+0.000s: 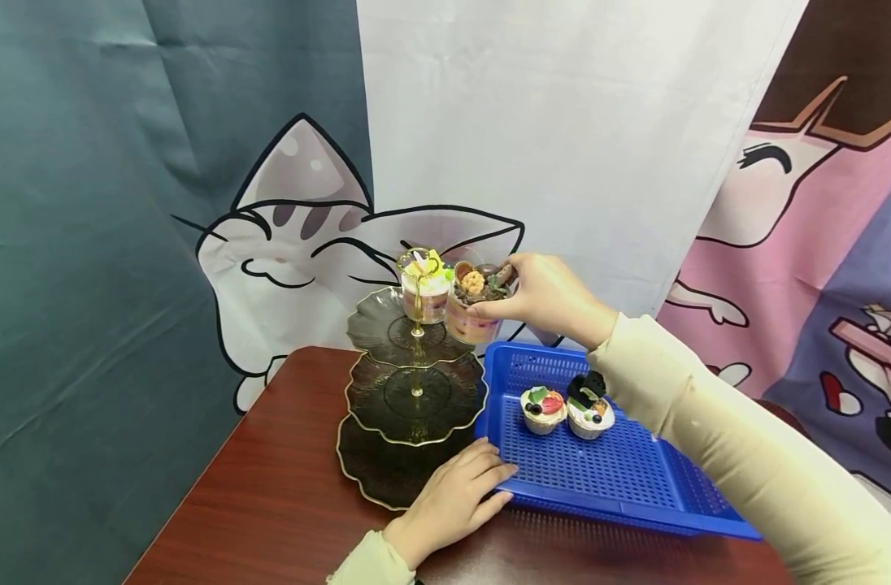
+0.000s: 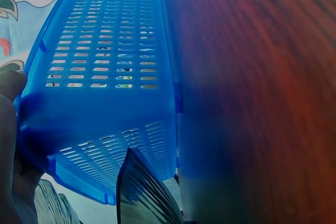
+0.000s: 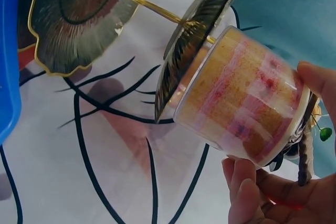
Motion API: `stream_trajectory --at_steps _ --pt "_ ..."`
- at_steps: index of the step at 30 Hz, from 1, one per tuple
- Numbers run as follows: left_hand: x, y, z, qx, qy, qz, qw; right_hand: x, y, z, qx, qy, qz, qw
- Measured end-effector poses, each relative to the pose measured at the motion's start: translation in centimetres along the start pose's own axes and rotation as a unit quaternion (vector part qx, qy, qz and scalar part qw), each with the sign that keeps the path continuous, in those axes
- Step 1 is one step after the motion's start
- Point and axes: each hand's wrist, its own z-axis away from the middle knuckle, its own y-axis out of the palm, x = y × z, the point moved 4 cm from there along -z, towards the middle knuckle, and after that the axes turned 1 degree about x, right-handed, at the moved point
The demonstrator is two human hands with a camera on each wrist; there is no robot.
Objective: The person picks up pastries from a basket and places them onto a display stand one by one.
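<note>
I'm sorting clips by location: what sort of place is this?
Probably an indoor staging spot for dessert display: a cartoon-printed cloth, a tiered stand and a blue basket of cupcakes suggest it.

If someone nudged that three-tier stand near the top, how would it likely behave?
The stand would probably wobble or tip: a slim gold rod joins its levels. The yellow-topped dessert cup on the top tier likely makes it more top-heavy. A low push might slide it instead, since the bottom tier looks widest.

Blue basket [image 1: 584,467]; dark, gold-rimmed tiered stand [image 1: 453,398]; reddish-brown table [image 1: 270,463]; cup dessert [image 3: 247,98] layered pink and tan; cream sleeve [image 1: 709,414]
</note>
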Motion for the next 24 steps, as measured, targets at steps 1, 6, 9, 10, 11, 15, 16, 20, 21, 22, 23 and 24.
stream_trajectory --at_steps 1,6,9,10,11,15,16,20,21,22,23,24 --pt "0.0 0.0 0.0 -0.001 0.001 -0.001 1.0000 0.1 0.2 -0.1 0.003 -0.001 0.000 1.0000" --pt "0.0 0.0 0.0 -0.003 0.004 -0.003 1.0000 0.7 0.8 -0.5 0.005 0.007 0.002 1.0000" --pt "0.0 0.1 0.0 -0.008 0.007 -0.006 0.9999 1.1 1.1 -0.6 -0.002 0.011 0.002 0.9999" --pt "0.0 0.1 0.0 -0.009 0.008 -0.007 0.9999 1.1 1.1 -0.7 -0.004 0.010 0.001 0.9999" --pt "0.0 0.1 0.0 -0.010 0.007 -0.007 0.9999 1.2 1.2 -0.7 -0.005 0.009 0.000 0.9999" --pt "-0.1 0.2 0.1 -0.010 0.007 -0.007 0.9999 1.4 1.3 -0.6 -0.008 0.003 -0.002 1.0000" --pt "-0.1 0.2 0.1 -0.010 0.007 -0.008 0.9999 1.4 1.4 -0.6 -0.009 0.003 -0.001 1.0000" --pt "0.0 0.3 0.1 -0.009 0.007 -0.010 0.9999 1.6 1.5 -0.6 -0.012 -0.002 -0.001 0.9999" --pt "0.0 0.3 0.1 -0.008 0.006 -0.011 0.9999 1.6 1.6 -0.6 -0.012 -0.003 -0.001 0.9999" --pt "0.0 0.3 0.1 -0.007 0.005 -0.012 0.9999 1.7 1.6 -0.6 -0.012 -0.004 -0.001 0.9999" --pt "0.0 0.3 0.1 -0.007 0.005 -0.013 0.9999 1.8 1.6 -0.7 -0.011 -0.004 -0.001 0.9999" --pt "0.0 0.3 0.1 -0.007 0.004 -0.013 0.9999 1.9 1.7 -0.7 -0.010 -0.004 -0.001 0.9999"
